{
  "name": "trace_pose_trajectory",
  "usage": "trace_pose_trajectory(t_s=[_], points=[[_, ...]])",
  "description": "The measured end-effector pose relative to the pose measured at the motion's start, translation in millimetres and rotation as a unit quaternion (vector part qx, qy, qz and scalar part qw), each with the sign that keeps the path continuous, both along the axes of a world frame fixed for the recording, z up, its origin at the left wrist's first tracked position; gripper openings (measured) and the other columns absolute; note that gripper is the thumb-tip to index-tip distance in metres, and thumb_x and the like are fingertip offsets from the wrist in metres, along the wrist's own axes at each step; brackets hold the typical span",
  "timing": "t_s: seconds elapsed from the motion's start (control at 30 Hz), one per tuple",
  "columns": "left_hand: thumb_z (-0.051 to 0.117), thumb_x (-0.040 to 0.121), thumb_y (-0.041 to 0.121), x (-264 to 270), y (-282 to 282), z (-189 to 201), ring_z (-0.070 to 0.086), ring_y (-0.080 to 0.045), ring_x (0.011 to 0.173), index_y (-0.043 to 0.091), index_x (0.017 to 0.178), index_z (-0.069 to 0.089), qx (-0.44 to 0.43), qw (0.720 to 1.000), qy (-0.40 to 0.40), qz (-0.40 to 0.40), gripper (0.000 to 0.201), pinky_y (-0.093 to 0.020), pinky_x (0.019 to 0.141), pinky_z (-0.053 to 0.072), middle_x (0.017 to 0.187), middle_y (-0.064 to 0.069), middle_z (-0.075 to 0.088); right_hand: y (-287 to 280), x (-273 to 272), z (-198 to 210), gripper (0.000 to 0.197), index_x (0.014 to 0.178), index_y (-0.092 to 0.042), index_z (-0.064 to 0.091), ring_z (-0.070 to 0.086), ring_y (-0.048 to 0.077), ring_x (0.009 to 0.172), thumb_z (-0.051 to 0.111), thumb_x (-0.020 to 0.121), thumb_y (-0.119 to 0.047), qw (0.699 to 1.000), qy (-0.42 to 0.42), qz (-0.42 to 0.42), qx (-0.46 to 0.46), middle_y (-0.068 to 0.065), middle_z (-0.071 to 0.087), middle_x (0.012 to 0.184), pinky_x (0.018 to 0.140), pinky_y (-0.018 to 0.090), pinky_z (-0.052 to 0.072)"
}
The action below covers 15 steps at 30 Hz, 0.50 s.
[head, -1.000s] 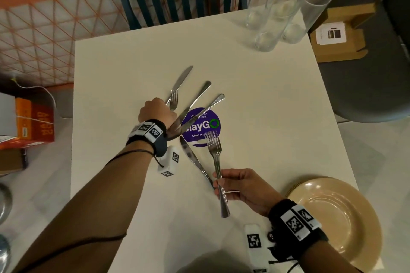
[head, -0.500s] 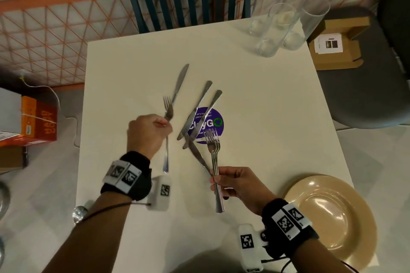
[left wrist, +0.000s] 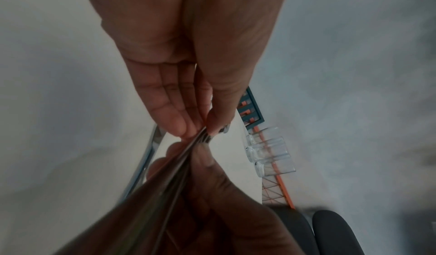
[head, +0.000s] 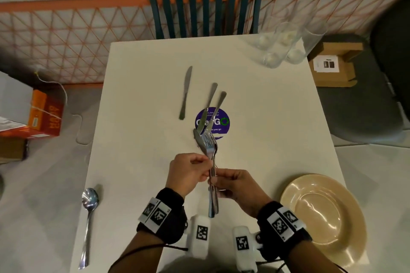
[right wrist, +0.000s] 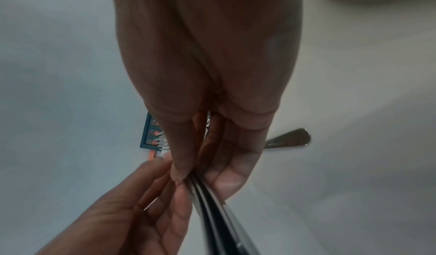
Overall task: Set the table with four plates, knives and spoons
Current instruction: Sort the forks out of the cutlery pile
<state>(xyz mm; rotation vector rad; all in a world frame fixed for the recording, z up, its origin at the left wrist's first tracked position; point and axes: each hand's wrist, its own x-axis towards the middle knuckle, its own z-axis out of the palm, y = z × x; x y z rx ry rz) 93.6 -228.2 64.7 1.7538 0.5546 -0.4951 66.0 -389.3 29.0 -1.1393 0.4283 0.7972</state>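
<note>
At the near left corner of the white table [head: 137,95], a spoon [head: 88,217] lies alone, bowl toward the far side, handle running to the near edge. Toward the middle of the table, a single knife [head: 186,93] rests apart, blade pointing at the far edge. Just to its right, two more knives [head: 210,106] lie side by side across a round purple sticker [head: 221,122], and a fourth knife [head: 199,142] lies just nearer, its blade beside the tines of the forks [head: 211,146]. Near the middle of the near edge, the left hand [head: 188,174] and the right hand [head: 238,185] meet around the bunched fork handles, held above the table. The left wrist view shows the left fingers [left wrist: 174,117] and thumb pinching the stacked handles; the right wrist view shows the right fingers [right wrist: 226,175] and thumb closed on the same bundle, tines pointing away toward the far edge. At the near right corner sit stacked beige plates [head: 324,215]; how many cannot be told. At the far right corner stand clear glasses [head: 281,46]. Beyond the far edge is a dark teal slatted chair [head: 206,6]; off the right edge a cardboard box [head: 332,68] sits on a grey seat.
</note>
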Motion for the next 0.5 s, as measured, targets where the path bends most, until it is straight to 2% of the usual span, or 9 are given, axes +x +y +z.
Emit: trace_pose_trajectory(t_s=[0.13, 0.27, 0.37, 0.5], points=[[0.075, 0.081, 0.013, -14.3, 3.7, 5.7, 0.072, -0.017, 0.066, 0.011, 0.084, 0.077, -0.004, 1.000, -0.023, 0.014, 0.003, -0.027, 0.062, 0.060, 0.070, -0.004, 0.074, 7.8, -11.6, 2.5, 0.027, 0.114, -0.005, 0.073, 0.068, 0.023, 0.086, 0.068, 0.087, -0.001, 1.000, 0.003, -0.005, 0.019, 0.017, 0.070, 0.098, 0.073, 0.030, 0.056], [0.073, 0.083, 0.016, -27.6, 12.5, 6.2, 0.072, -0.016, 0.063, 0.018, 0.081, 0.078, 0.035, 0.998, -0.053, 0.010, 0.005, -0.030, 0.062, 0.061, 0.068, 0.002, 0.074, 22.1, -21.7, 4.6, 0.029, 0.115, -0.004, 0.072, 0.069, 0.026, 0.087, 0.067, 0.087, 0.002, 1.000, -0.003, -0.010, 0.030, 0.020, 0.070, 0.103, 0.083, 0.036, 0.057], [0.073, 0.081, 0.027, -36.1, 23.6, 2.0, 0.072, -0.014, 0.062, 0.022, 0.078, 0.078, 0.064, 0.996, -0.061, 0.010, 0.007, -0.037, 0.068, 0.062, 0.068, 0.007, 0.074, 34.1, -26.9, 5.8, 0.028, 0.112, -0.006, 0.074, 0.069, 0.026, 0.087, 0.066, 0.087, 0.003, 0.999, -0.008, -0.006, 0.031, 0.019, 0.072, 0.101, 0.087, 0.038, 0.055], [0.077, 0.078, 0.031, -47.7, 41.9, 4.9, 0.073, -0.014, 0.067, 0.021, 0.079, 0.078, 0.036, 0.999, -0.029, 0.018, 0.010, -0.038, 0.076, 0.061, 0.070, 0.006, 0.075, 48.6, -31.0, 5.7, 0.026, 0.112, -0.002, 0.073, 0.067, 0.026, 0.087, 0.067, 0.087, 0.003, 0.999, -0.008, 0.020, 0.033, 0.022, 0.072, 0.107, 0.083, 0.035, 0.056]])
